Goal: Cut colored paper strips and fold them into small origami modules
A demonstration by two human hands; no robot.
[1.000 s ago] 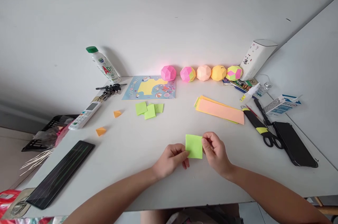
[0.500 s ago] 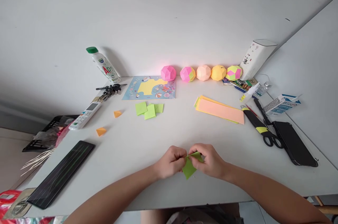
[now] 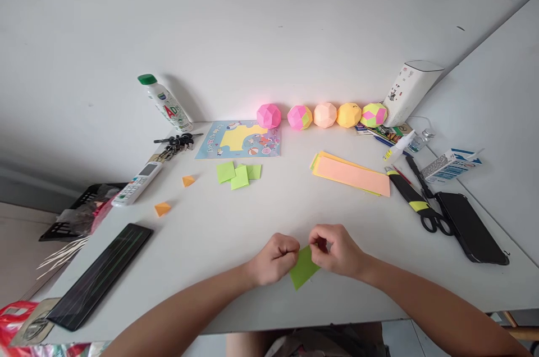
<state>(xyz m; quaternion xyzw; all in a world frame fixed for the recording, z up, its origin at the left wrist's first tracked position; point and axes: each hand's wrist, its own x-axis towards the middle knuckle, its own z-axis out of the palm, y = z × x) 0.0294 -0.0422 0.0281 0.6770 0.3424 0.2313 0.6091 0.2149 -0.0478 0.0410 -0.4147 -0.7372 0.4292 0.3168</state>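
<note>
The left fingers were curled tightly, left thumb pressed against them. Just beside them, the right fingers arched into a pinch with the right thumb. Behind the fingers, the bare left forearm and right forearm spread apart.

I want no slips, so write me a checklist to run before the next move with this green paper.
1. Left hand gripping the green paper: ok.
2. Right hand at its other side: ok.
3. Paper squared to the desk's near edge: not ok, one corner points toward the person.
4. Upper edge neatly aligned: cannot tell, fingers cover part.
5. Scissors apart from both hands: ok.
</note>
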